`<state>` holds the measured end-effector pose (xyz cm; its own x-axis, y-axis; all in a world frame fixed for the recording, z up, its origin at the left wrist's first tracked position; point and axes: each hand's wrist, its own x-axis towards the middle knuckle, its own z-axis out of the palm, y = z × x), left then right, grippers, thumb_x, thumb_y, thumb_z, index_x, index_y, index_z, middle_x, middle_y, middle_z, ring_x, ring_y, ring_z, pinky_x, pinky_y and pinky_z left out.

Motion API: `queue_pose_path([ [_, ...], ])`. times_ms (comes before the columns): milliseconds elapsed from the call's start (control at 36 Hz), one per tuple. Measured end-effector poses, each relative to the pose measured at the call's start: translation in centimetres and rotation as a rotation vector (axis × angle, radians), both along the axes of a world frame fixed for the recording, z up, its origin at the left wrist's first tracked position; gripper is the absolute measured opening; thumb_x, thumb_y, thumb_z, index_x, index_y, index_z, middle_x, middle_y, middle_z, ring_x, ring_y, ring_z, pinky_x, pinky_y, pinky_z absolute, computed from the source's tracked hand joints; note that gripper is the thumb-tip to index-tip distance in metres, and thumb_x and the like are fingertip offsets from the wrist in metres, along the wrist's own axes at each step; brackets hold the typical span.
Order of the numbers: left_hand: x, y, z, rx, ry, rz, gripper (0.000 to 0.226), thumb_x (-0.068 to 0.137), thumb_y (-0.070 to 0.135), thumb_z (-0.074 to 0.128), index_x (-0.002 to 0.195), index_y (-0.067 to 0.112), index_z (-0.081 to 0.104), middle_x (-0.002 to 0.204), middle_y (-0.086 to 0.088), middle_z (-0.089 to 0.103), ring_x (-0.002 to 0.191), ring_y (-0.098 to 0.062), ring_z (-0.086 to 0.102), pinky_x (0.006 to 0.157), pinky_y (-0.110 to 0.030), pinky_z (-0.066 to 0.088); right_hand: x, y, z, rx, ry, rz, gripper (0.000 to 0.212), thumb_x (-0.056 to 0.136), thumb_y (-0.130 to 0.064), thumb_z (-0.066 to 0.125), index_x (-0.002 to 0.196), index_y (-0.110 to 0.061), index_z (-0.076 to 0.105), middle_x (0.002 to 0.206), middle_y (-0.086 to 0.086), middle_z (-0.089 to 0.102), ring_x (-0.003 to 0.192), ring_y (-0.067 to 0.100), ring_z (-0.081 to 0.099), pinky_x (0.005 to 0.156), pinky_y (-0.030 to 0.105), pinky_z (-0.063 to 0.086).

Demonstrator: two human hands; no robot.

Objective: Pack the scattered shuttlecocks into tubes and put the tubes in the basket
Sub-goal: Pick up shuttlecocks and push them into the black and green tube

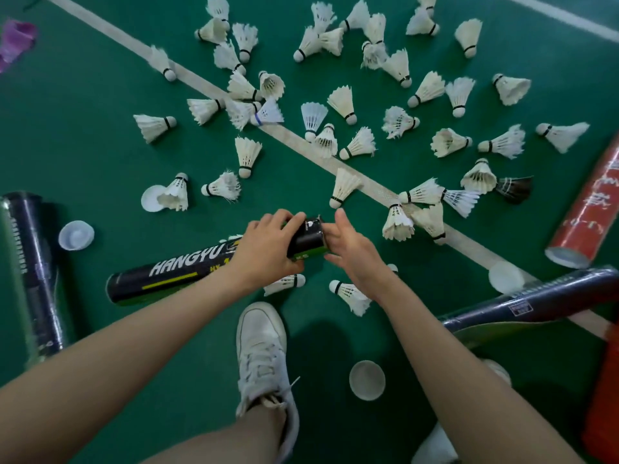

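Green matte court flooring (83,95), crossed by a white line (187,75), is strewn with feathered, cork-tipped shuttlecocks (345,103). A glossy black tube (174,277) is gripped near its mouth by the left hand (268,249). The right hand (355,252) is held at the opening, fingers loosely extended, nothing visibly held. Filling seems to be in hand; next, a shuttlecock must be picked up and slid in cork-first.

Soft, even indoor light falls from above onto the green floor (83,145). It is bright enough that the white shuttlecocks (345,102) keep their feather detail. A broad, blurry shadow (328,343) pools beside the shoe (264,356). The glossy tube (30,272) at the left edge carries a pale sheen. The centre is sharp, and the lettering on the black tube (167,272) is readable. The wide lens stretches the edges and smears the corners, where a purple thing (16,38) is blurred.
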<state>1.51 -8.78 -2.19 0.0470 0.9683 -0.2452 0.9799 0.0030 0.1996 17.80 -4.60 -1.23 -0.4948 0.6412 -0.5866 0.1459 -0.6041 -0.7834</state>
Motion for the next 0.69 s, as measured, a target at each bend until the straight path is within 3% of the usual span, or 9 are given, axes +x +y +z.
queue_pose_path([
  [56, 0.1, 0.0, -0.8, -0.038, 0.043, -0.002, 0.084, 0.075, 0.043, 0.069, 0.146, 0.018, 0.032, 0.135, -0.008, 0.044, 0.115, -0.031, 0.046, 0.095, -0.041, 0.036, 0.5, 0.2, -1.1, 0.022, -0.058, -0.132, 0.044, 0.102, -0.044, 0.025, 0.103, -0.022, 0.063, 0.104, -0.006, 0.068, 0.106, 0.010, 0.061, 0.095, 0.031, 0.044],
  [111, 0.0, -0.1, -1.4, -0.084, 0.080, 0.011, 0.084, 0.077, 0.045, 0.067, 0.147, 0.019, 0.028, 0.135, -0.008, 0.041, 0.117, -0.031, 0.044, 0.096, -0.041, 0.034, 1.5, 0.1, -2.9, 0.133, -0.265, -0.186, 0.031, 0.101, -0.039, 0.037, 0.104, -0.019, 0.061, 0.106, -0.002, 0.067, 0.105, 0.015, 0.061, 0.088, 0.029, 0.045],
  [167, -0.2, -0.5, -2.0, -0.118, 0.088, 0.022, 0.084, 0.078, 0.045, 0.067, 0.148, 0.019, 0.026, 0.136, -0.008, 0.040, 0.118, -0.031, 0.043, 0.098, -0.042, 0.034, 2.9, -0.4, -4.9, 0.278, -0.502, -0.012, 0.028, 0.096, -0.036, 0.051, 0.115, -0.016, 0.056, 0.117, 0.000, 0.060, 0.109, 0.015, 0.055, 0.089, 0.027, 0.042],
  [306, 0.0, -2.1, -3.2, -0.130, 0.071, 0.027, 0.087, 0.080, 0.060, 0.063, 0.148, 0.019, 0.026, 0.136, -0.008, 0.041, 0.121, -0.031, 0.042, 0.101, -0.042, 0.033, 4.9, -3.3, -8.4, 0.555, -0.976, 0.722, 0.069, 0.080, -0.044, 0.069, 0.133, -0.012, 0.038, 0.131, 0.010, 0.042, 0.124, 0.028, 0.036, 0.100, 0.039, 0.036],
  [389, 0.2, -2.5, -3.4, -0.122, 0.058, 0.039, 0.087, 0.081, 0.062, 0.060, 0.148, 0.019, 0.025, 0.137, -0.008, 0.040, 0.123, -0.030, 0.040, 0.101, -0.042, 0.032, 5.4, -4.6, -9.4, 0.743, -1.155, 0.840, 0.062, 0.083, -0.028, 0.065, 0.132, -0.009, 0.032, 0.129, 0.013, 0.040, 0.118, 0.030, 0.037, 0.097, 0.036, 0.035],
  [472, 0.3, -2.4, -3.0, -0.105, 0.036, 0.077, 0.089, 0.078, 0.064, 0.063, 0.147, 0.019, 0.026, 0.136, -0.007, 0.040, 0.122, -0.029, 0.041, 0.100, -0.041, 0.033, 5.6, -4.6, -9.7, 0.732, -1.099, 0.671, 0.046, 0.085, -0.019, 0.060, 0.123, -0.006, 0.038, 0.124, 0.013, 0.045, 0.114, 0.029, 0.040, 0.093, 0.035, 0.035],
  [583, 0.2, -2.2, -2.1, -0.069, 0.004, 0.130, 0.085, 0.077, 0.050, 0.069, 0.146, 0.019, 0.030, 0.134, -0.007, 0.042, 0.118, -0.030, 0.043, 0.098, -0.040, 0.034, 5.1, -2.8, -7.4, 0.547, -0.792, 0.128, 0.047, 0.081, -0.021, 0.067, 0.118, -0.007, 0.042, 0.111, 0.012, 0.050, 0.100, 0.029, 0.049, 0.076, 0.037, 0.044],
  [694, -0.2, -1.8, -1.0, 0.027, -0.050, 0.172, 0.079, 0.076, 0.038, 0.070, 0.144, 0.018, 0.035, 0.133, -0.008, 0.045, 0.115, -0.032, 0.045, 0.097, -0.041, 0.035, 4.6, -0.3, -3.3, 0.521, -0.527, -0.157, 0.040, 0.087, -0.023, 0.065, 0.122, -0.026, 0.047, 0.114, 0.003, 0.042, 0.093, 0.017, 0.050, 0.067, 0.015, 0.040],
])
